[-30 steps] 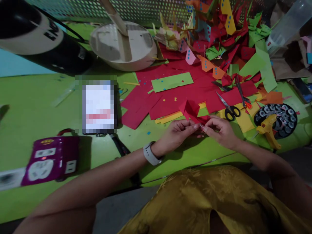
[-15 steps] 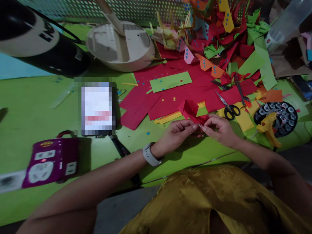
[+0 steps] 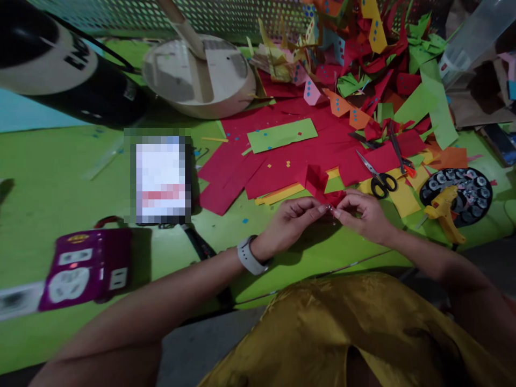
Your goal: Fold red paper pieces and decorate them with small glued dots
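Observation:
A folded piece of red paper [image 3: 315,181] is pinched between my two hands close to the table's front edge. My left hand [image 3: 297,216] grips it from the left, thumb and fingers pressed together. From the right, my right hand [image 3: 362,214] pinches its lower end, so the fingertips of both hands almost meet. Part of the fold is hidden behind the fingers. Beneath and beyond lie flat red sheets [image 3: 298,166] with a green paper strip [image 3: 282,135] on top. Black-handled scissors [image 3: 382,184] lie just past my right hand.
A yellow glue gun [image 3: 445,217] rests on a round black tray [image 3: 479,207] at right. Colourful folded paper pieces [image 3: 355,110] are heaped at the back. To the left are a pixelated screen [image 3: 163,174], a purple power box [image 3: 86,266], a round wooden base [image 3: 234,99] and a large bottle [image 3: 100,88].
Both hands keep their pinch on the red paper, with only tiny shifts at the fingertips. The whole view has moved slightly; nothing else has visibly changed place.

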Tool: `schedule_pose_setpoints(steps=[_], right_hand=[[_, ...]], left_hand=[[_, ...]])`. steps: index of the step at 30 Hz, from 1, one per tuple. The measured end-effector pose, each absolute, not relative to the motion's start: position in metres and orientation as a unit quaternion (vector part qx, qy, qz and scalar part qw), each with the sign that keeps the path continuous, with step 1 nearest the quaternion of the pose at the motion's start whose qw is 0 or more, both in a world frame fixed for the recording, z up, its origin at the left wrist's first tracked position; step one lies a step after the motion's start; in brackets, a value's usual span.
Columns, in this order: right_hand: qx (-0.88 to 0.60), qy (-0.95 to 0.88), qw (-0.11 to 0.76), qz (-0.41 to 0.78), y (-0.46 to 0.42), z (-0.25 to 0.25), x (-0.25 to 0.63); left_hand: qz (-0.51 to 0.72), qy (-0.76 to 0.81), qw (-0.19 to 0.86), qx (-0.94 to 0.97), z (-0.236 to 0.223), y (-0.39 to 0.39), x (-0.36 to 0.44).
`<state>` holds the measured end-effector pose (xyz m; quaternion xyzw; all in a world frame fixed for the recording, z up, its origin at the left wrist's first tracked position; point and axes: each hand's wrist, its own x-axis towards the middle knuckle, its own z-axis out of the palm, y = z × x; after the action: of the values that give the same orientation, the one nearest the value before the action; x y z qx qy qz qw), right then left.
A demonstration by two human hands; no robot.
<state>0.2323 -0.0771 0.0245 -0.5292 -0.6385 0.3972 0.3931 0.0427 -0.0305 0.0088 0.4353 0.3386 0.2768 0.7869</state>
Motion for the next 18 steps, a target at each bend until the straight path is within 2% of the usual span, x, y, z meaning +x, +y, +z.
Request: schedule_pose_setpoints(steps=[5, 11, 15, 18], right_hand=[[-0.536, -0.630, 0.395, 0.401, -0.0796, 0.0275, 0.2346], [-0.540, -0.641, 0.397, 0.374, -0.0819, 0.0270, 0.2369], [-0.515, -0.660, 0.422, 0.349, -0.0827, 0.0288, 0.2376], [-0.542, -0.604, 0.458, 0.363, -0.0821, 0.0294, 0.2394]], left_hand=[[0.326, 0.370, 0.728, 0.476, 0.0117, -0.0283, 0.0437], [0.328, 0.380, 0.713, 0.490, 0.0155, -0.0285, 0.0450], [0.325, 0.395, 0.714, 0.478, 0.0153, -0.0278, 0.0450], [0.341, 0.408, 0.704, 0.470, 0.0135, -0.0265, 0.0448]])
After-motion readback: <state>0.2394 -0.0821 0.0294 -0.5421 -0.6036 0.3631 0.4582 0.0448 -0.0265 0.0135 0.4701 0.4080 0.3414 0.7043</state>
